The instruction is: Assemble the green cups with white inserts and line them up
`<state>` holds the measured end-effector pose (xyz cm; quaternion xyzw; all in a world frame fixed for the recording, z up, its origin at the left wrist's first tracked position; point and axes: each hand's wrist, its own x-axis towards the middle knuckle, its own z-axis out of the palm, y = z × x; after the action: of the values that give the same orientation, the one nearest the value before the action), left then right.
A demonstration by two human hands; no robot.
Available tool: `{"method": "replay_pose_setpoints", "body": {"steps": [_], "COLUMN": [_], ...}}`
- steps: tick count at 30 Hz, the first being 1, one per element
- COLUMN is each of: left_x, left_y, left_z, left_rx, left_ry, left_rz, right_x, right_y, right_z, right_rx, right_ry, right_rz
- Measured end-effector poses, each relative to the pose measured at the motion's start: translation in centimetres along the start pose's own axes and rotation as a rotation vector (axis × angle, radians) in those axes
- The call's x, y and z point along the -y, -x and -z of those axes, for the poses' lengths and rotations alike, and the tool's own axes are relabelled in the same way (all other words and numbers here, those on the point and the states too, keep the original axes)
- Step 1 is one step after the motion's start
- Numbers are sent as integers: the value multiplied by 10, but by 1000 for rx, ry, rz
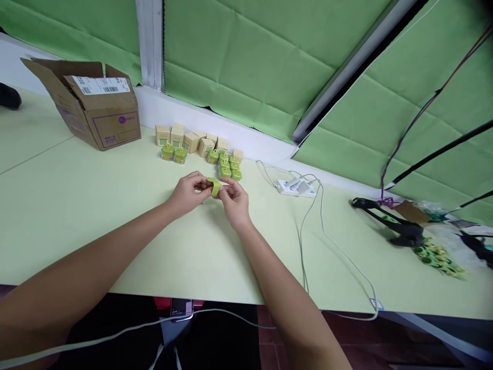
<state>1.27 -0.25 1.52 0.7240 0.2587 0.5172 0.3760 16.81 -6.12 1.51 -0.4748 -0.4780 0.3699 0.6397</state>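
View from head camera: green band (214, 186), smooth and curved, lies at centre frame between both hands, just above the pale table (77, 205). The left hand (189, 192) pinches its left edge; the right hand (233, 199) pinches its right edge; both are equally near. Its long axis stands roughly upright. Behind, toward upper centre, stand matte tan boxes (185, 137) and glossy green-topped jars (227, 167).

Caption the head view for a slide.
Left hand and right hand hold a green piece over the table, small boxes behind.
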Motion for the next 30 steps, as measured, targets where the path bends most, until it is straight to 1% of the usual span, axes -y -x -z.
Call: {"method": "replay_pose_setpoints", "body": {"steps": [5, 9, 12, 18, 22, 26, 30], "left_x": [6, 6, 5, 5, 5, 4, 6], "left_y": [-2, -4, -4, -4, -4, -4, -3], "left_z": [-1, 0, 2, 4, 5, 5, 4], "left_rx": [-17, -1, 13, 16, 44, 64, 66], "left_ry": [68, 130, 133, 131, 141, 138, 149], "left_rz": [82, 122, 134, 129, 175, 221, 234], "right_x": [2, 3, 3, 2, 3, 4, 5], "right_y": [1, 0, -2, -4, -3, -4, -3], "right_z": [0, 1, 3, 6, 5, 5, 4], "right_rx": [-10, -18, -16, 42, 68, 82, 139], "right_ry": [8, 0, -16, -170, -219, -230, -186], "right_rz": [21, 0, -34, -155, -209, -215, -180]}}
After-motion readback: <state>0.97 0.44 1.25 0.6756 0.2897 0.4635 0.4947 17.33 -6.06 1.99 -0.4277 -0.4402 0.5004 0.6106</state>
